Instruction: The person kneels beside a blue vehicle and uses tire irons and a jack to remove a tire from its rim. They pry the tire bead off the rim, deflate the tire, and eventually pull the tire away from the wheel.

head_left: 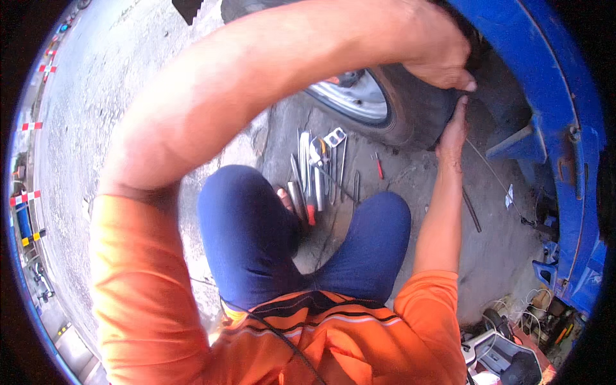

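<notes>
A black tire [414, 109] on a silver wheel rim [366, 99] stands at the upper right, beside a blue vehicle body [545, 38]. Across the top of the view reaches my left arm, and my left hand [439, 54] is closed over the upper part of the tire; its thumb shows, while most of its fingers are hidden. Lower on the tread, my right hand [453, 128] presses against the tire from the right side, its far fingers partly out of sight. The tips of both hands come close together at the tire's right edge.
Between my knees and the wheel lie several hand tools [314, 170] on the concrete, with a small red-handled screwdriver [379, 168] nearby. A dark rod [471, 208] rests right of my forearm. Bottom right holds a cluttered bin [500, 356]; red-white barriers [25, 197] line the far left.
</notes>
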Demonstrator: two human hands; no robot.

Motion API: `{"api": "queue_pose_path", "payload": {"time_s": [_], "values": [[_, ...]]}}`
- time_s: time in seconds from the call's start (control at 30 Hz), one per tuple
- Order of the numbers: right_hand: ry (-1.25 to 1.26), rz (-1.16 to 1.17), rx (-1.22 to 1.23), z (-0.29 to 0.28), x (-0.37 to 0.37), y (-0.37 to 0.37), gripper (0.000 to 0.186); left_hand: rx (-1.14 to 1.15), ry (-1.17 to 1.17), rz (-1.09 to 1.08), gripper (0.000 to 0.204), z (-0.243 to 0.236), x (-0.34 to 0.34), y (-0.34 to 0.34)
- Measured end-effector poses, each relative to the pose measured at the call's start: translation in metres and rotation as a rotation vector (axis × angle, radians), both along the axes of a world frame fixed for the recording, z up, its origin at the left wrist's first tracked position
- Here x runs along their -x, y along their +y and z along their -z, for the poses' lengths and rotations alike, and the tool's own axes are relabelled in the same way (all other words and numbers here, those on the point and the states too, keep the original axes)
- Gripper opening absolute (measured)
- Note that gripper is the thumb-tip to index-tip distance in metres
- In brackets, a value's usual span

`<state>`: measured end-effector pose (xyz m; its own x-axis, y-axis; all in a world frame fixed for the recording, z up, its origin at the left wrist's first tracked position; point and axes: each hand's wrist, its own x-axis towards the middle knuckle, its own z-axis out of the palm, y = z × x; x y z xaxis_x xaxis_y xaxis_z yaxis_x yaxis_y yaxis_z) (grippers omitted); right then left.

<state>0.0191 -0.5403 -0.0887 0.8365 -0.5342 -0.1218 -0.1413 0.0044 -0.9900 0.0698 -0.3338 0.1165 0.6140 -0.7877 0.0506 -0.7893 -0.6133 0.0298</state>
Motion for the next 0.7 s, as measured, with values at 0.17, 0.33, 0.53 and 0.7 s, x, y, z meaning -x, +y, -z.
{"api": "queue_pose_path", "payload": {"time_s": [0.17,0.33,0.53,0.7], "values": [[-0.159,-0.204,0.121,-0.045,-0.019,0.011,0.079,0.352,-0.113,0.287,0.041,-0.008,-0.058,0.054],[-0.152,-0.175,0.196,-0.061,-0.027,0.027,0.080,0.373,0.033,-0.019,0.045,0.015,-0.073,0.096],[-0.033,-0.313,0.268,-0.054,0.004,0.018,0.070,0.329,0.094,-0.321,0.051,0.040,-0.068,0.107],[-0.086,-0.223,0.081,-0.008,0.021,0.015,0.074,0.035,-0.190,-0.238,0.047,0.014,-0.045,0.063]]}}
